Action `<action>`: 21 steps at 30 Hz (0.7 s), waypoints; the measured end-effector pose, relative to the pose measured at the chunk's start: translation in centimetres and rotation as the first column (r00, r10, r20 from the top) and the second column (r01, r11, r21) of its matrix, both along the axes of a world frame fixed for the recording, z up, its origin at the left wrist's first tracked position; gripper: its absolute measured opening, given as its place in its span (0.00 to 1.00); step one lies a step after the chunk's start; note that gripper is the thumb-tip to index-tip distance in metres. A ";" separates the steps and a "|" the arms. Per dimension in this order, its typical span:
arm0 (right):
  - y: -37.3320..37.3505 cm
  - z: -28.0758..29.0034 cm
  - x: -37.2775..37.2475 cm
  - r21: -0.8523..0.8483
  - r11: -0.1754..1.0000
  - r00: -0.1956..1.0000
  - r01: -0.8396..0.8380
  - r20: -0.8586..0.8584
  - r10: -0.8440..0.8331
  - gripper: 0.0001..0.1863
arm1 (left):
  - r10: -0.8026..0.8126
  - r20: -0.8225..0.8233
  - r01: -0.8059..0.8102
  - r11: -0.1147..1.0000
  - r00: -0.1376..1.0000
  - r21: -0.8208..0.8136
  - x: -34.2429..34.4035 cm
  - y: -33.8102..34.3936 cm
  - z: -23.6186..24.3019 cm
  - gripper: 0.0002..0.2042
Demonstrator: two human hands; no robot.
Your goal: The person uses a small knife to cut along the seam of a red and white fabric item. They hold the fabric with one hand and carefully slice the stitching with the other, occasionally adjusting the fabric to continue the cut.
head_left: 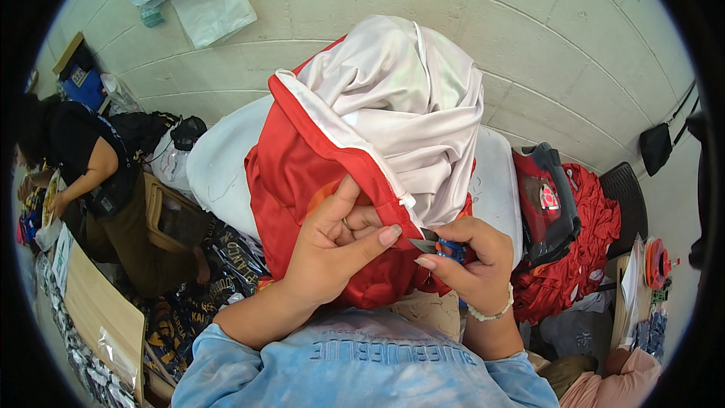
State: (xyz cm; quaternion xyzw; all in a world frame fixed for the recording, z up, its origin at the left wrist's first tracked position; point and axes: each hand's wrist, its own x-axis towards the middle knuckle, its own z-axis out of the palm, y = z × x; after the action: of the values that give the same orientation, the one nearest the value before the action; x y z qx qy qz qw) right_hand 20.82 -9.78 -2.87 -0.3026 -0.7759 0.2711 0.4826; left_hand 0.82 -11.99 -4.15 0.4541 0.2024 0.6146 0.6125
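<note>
A red garment [283, 166] with a shiny white inner side lies bunched in front of me, its seamed edge running down toward my hands. My left hand [321, 249] pinches that edge between thumb and fingers, close to the seam's lower end. In my right hand [479, 264] is a small pair of thread snips [451, 250] with blue handles. Their pointed metal blades touch or nearly touch the red edge, just beside my left thumb. A white thread end or tag shows on the seam above the blades.
Under the garment is a padded white ironing board [223, 162]. An iron [545, 204] stands on the right, against a pile of red garments [596, 215]. Another person [87, 151] bends over cloth at left. A pale block wall [317, 0] rises behind the board.
</note>
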 end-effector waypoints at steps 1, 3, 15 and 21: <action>0.0 -0.1 0.0 -0.004 1.000 1.000 -0.006 -0.013 0.006 0.18 | -0.002 0.001 0.002 1.000 1.000 0.002 0.0 0.0 -0.1 0.36; 0.0 -0.2 0.0 -0.016 1.000 0.999 -0.015 -0.030 0.014 0.17 | -0.006 0.001 0.006 1.000 1.000 0.003 0.0 0.0 -0.1 0.36; -0.2 -0.7 0.1 -0.176 0.980 0.993 -0.087 -0.093 0.071 0.12 | 0.005 0.005 -0.005 1.000 1.000 0.018 0.2 -0.1 -0.2 0.36; -0.2 -1.0 -0.1 -0.195 0.978 0.988 -0.075 -0.145 0.047 0.13 | 0.047 -0.041 -0.046 0.999 0.998 0.017 0.3 -0.2 -0.1 0.36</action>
State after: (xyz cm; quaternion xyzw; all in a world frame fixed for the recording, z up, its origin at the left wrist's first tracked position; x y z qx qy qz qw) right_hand 20.74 -9.99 -3.84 -0.3058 -0.7181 0.3827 0.4943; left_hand 1.13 -12.15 -4.27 0.4668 0.2204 0.6208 0.5901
